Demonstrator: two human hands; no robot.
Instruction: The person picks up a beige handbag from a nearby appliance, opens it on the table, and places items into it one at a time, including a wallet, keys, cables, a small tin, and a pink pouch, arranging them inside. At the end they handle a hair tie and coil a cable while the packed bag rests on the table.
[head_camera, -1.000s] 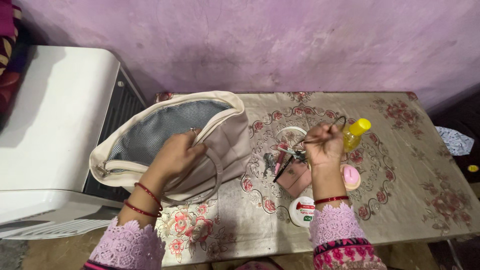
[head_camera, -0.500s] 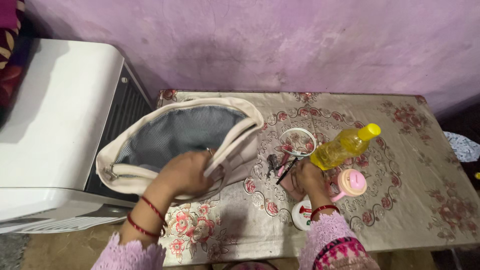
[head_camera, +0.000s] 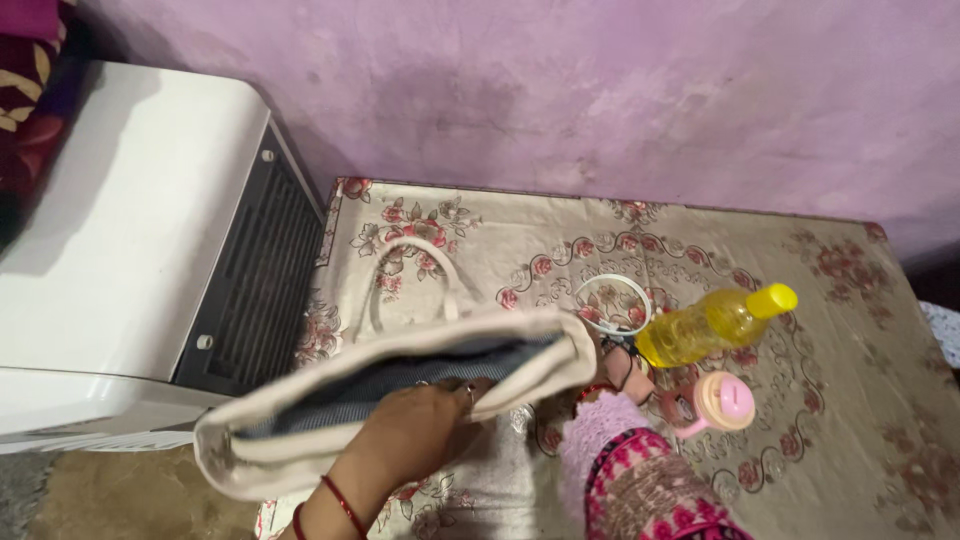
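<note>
Handbag (head_camera: 400, 400), cream with a checked lining, hangs off the table's (head_camera: 850, 420) front-left edge, its mouth kept wide by the left hand (head_camera: 410, 445) clamped on the rim; right hand hidden behind it, grip unclear.

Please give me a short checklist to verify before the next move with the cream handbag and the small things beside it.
1. Cream fabric handbag mouth open: ok.
2. Left hand gripping the bag's near edge: ok.
3. Right hand visible: not ok, hidden behind the bag; only the pink lace sleeve shows.
4. What the right hand holds: cannot tell.
5. Yellow plastic oil bottle lying clear of the bag: ok.
6. Pink round container apart from the bag: ok.
</note>
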